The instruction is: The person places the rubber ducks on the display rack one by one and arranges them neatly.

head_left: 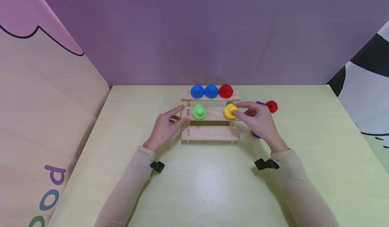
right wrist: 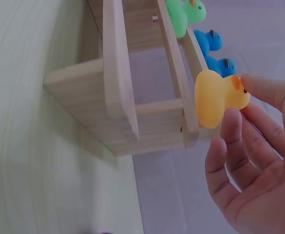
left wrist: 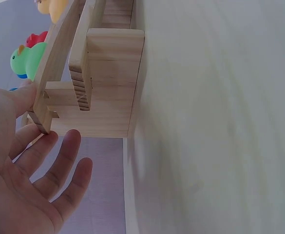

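Observation:
A three-tier wooden stand point(head_left: 210, 133) stands on the table in front of me. My right hand point(head_left: 258, 120) pinches a yellow rubber duck point(head_left: 230, 111) between thumb and fingers at the right end of the middle tier. In the right wrist view, the duck's base is right at the plank. At the other end of that tier, my left hand point(head_left: 165, 127) holds the plank's end with thumb and index finger, its other fingers spread loosely. A green duck point(head_left: 199, 112) sits on the middle tier's left part. Two blue ducks point(head_left: 204, 91) and a red duck point(head_left: 226, 91) line the top tier.
Right of the stand, another red duck point(head_left: 271, 106) lies on the table point(head_left: 206, 186). Purple objects point(head_left: 256, 135) beside it are mostly hidden by my right hand. A purple backdrop point(head_left: 194, 34) rises behind the table, with printed panels at both sides.

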Motion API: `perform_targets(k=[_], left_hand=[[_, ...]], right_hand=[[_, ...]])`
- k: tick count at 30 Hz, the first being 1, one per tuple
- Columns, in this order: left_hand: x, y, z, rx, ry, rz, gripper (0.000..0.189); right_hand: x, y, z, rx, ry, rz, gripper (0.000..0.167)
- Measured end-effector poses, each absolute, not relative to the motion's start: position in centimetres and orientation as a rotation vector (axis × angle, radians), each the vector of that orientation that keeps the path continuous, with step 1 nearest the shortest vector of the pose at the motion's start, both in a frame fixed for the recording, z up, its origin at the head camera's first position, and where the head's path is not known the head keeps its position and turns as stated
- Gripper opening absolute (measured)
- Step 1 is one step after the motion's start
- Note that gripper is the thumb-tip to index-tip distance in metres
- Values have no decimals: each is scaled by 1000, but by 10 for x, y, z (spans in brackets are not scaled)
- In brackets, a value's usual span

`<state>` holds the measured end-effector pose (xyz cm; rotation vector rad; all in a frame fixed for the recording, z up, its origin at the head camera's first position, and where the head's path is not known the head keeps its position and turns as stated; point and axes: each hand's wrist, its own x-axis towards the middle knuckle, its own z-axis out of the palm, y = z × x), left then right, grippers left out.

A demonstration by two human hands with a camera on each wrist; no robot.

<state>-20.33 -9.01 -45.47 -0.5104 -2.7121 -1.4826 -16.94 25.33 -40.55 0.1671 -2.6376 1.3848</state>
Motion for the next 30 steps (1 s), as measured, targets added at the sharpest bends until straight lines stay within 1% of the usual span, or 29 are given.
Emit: perform_targets(k=[6, 18, 30], left_hand=[[-204, -88, -456, -521, -2699, -1492, 56], [-205, -90, -457, -518, -2683, -1493, 55], [-205, -89, -457, -518, -2693, -1486, 55]], right_hand=[[-171, 245, -405, 170, -2655, 1415, 39], [-175, 224, -403, 181, -2689, 1441, 36], [-179, 212, -402, 174, -2709, 1448, 38]])
